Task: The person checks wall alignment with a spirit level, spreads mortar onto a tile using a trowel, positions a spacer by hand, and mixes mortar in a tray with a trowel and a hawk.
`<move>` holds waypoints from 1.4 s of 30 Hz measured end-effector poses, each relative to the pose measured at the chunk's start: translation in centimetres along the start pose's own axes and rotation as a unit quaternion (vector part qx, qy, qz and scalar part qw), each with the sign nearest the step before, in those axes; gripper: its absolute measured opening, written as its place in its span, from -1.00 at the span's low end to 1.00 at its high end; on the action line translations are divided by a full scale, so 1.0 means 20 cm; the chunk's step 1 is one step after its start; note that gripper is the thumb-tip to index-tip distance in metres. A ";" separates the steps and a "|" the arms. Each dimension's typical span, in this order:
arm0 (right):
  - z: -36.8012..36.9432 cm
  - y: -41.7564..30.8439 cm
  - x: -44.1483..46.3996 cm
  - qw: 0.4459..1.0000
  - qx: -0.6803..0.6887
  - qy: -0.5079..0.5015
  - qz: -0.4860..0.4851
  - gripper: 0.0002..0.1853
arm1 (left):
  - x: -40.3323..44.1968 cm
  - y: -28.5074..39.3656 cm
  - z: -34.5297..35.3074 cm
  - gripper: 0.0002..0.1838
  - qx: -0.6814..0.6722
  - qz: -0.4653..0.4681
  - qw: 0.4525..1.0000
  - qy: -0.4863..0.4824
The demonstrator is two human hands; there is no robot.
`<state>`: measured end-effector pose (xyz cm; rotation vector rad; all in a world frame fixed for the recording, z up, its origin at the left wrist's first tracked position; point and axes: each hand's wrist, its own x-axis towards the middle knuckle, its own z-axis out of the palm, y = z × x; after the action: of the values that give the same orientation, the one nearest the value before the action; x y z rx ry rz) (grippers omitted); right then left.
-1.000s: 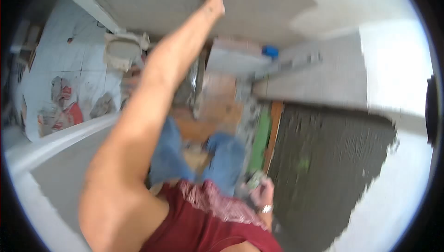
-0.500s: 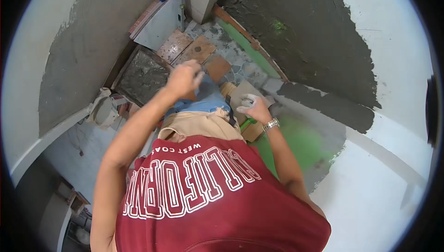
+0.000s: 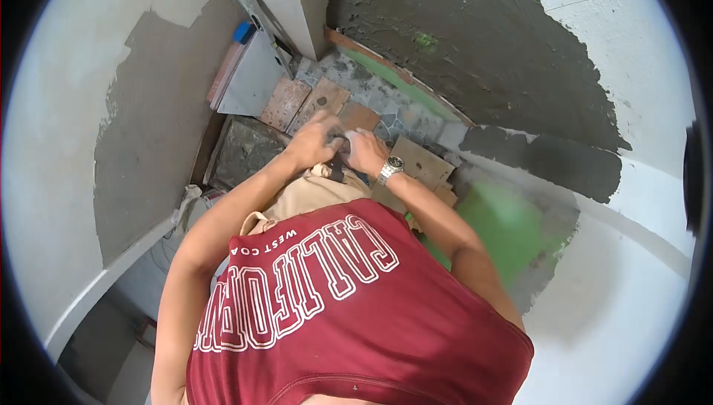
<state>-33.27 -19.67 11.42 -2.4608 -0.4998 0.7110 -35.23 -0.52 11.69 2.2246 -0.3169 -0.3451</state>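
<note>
**Both the left hand [image 3: 313, 142] and the right hand [image 3: 367, 154] meet at the waist**

I see the two hands almost touching beside the knotted upper edge of a tan cloth [image 3: 308, 195], just far of the red shirt [image 3: 349, 331]. Fingers curl inward around a dark patch between them. I cannot tell whether either grip is closed on anything; blur and the knuckles hide the fingertips.

The cloth looks light, soft and slack, so I judge it folds easily and won't break. Its bunched knot [image 3: 321, 171] seems the best place to pinch; the loose folds nearer the shirt would probably just slide and wrinkle.

For edges, I mark the tray [image 3: 249, 151] of grey mix left of the left hand, with tiles [image 3: 327, 100] on the far side. A board [image 3: 418, 161] lies close to the right of the watch [image 3: 396, 163], so a wide swing of that wrist could knock its corner. Farther right, the dark plastered wall [image 3: 475, 41] stands well apart from both hands, and a metal level [image 3: 261, 18] leans at far left. Judging by this spacing, small moves above the lap have the most room.
</note>
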 end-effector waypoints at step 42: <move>-0.39 0.10 0.31 0.989 0.056 -0.082 -0.109 -0.46 | 0.40 0.31 -0.17 -0.64 0.236 -0.261 0.918 -0.185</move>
<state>-23.37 -21.35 13.49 -2.2118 -0.7585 0.8305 -27.29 -4.55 17.53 2.6969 0.0149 -1.0843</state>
